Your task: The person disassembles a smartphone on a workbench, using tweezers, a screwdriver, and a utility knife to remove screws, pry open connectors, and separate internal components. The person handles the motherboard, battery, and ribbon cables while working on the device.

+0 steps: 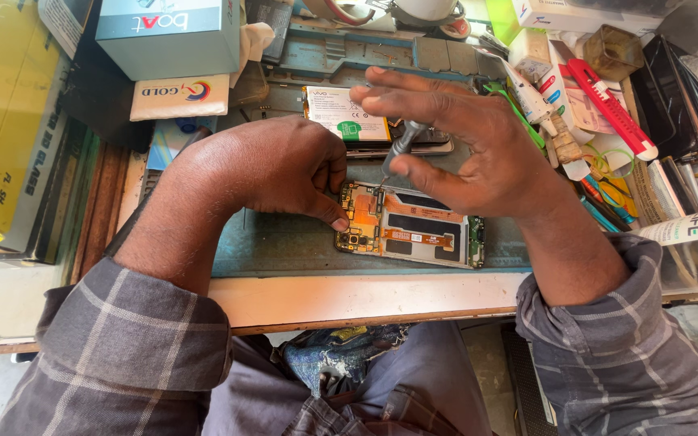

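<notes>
Furthest from the grip, at the bench's left edge, stands a light blue box [167, 36] with a small white box [181, 97] leaning below it. Nearer in, the left hand [272, 165] is curled loosely, thumb tip pressed on the near corner of the opened phone [409, 226], pinning it to the blue-grey mat [284, 246]; it clasps nothing, it only pushes down. Just right of that thumb comes the grip itself: the right hand [470, 149] is closed on a slim grey screwdriver [401, 149], thumb and fingertips pinching the handle with the forefinger stretched over its top, the tip standing on the orange circuit area at the phone's left end. Directly behind the grip lies a loose battery [345, 113] with a white label. Beyond the right wrist, a red and white utility knife [611, 109] rests among scattered tools.

The risk, as I judge it: the driver stands tilted, so the tip could skip off a small screw and gouge the board or the orange flex beside it. If the thumb's pressure eases, the phone could swivel under the turning force.
</notes>
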